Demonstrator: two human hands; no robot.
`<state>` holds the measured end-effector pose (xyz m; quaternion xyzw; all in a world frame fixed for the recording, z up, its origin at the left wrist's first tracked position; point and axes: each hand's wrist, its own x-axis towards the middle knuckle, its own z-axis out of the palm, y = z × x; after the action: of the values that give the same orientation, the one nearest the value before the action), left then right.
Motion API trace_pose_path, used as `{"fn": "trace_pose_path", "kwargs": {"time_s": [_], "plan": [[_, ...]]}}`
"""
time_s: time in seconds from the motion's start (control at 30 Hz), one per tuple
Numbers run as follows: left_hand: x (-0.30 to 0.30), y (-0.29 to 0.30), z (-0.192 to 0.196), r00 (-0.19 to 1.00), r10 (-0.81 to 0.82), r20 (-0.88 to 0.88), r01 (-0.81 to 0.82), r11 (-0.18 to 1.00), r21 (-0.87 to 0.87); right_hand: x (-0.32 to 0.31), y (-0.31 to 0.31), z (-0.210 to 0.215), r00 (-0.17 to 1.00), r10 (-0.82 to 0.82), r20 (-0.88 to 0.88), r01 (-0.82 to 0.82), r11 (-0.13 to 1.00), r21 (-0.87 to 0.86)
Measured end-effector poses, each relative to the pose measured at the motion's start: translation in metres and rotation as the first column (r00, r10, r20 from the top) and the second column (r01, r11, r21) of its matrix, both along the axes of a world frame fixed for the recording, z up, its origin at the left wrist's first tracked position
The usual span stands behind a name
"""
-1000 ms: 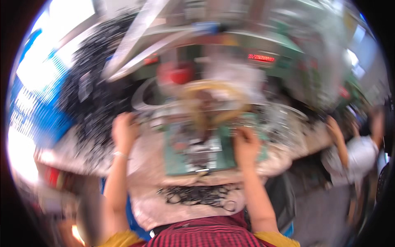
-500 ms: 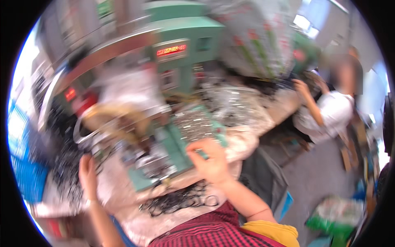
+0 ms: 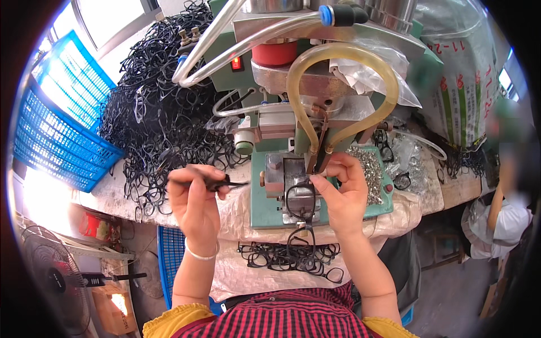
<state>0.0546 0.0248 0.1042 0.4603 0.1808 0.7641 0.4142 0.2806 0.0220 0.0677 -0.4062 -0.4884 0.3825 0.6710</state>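
A black eyeglass frame (image 3: 300,198) lies on the green press (image 3: 315,211) bed, just below the right hand's fingertips, its front tilted up toward the press head; its upper rim is hidden behind the right thumb and forefinger, which pinch it. Its long axis is hard to judge, since only one lens ring and a dangling part below show clearly. The right hand (image 3: 342,194) is curled, fingers closed on the frame just under the brass nozzle (image 3: 317,158). The left hand (image 3: 194,197) is clenched around thin black tweezers (image 3: 217,183), which run level and point right, toward the press; their tip stops short of it, well apart from the right fingers. Beside the right knuckles sits a tray of small silver screws (image 3: 369,166). Below both wrists, more black frames (image 3: 287,256) lie heaped on plastic sheet. Beyond the left fingers rises a big tangled pile of frames (image 3: 160,107), with a blue crate (image 3: 56,124) beyond that. At the far right a blurred person (image 3: 504,211) sits, partly cut off.
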Motion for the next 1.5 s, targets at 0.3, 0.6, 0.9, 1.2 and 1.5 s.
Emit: {"fn": "trace_pose_path", "kwargs": {"time_s": [0.3,0.6,0.9,1.2,1.5], "plan": [[0.020,0.001,0.042,0.791,0.222,-0.570,-0.010,0.936,0.351,0.012,-0.023,0.024,0.955,-0.045,0.292,0.039,0.999,0.027],[0.034,0.007,0.008,0.367,0.384,-0.847,0.389,0.764,0.515,0.105,-0.006,-0.054,0.315,-0.452,0.834,0.481,0.834,0.271],[0.037,-0.001,0.014,0.320,0.297,-0.899,0.383,0.828,0.410,0.111,-0.006,-0.048,0.440,-0.464,0.769,0.475,0.847,0.239],[0.026,-0.003,0.068,0.494,-0.192,-0.848,0.335,0.942,-0.018,0.055,-0.068,0.057,0.463,-0.342,0.818,-0.145,0.881,0.451],[0.039,0.015,0.085,0.158,-0.713,-0.683,0.749,0.537,-0.387,0.044,-0.091,0.088,0.481,-0.128,0.867,-0.340,0.885,0.319]]}}
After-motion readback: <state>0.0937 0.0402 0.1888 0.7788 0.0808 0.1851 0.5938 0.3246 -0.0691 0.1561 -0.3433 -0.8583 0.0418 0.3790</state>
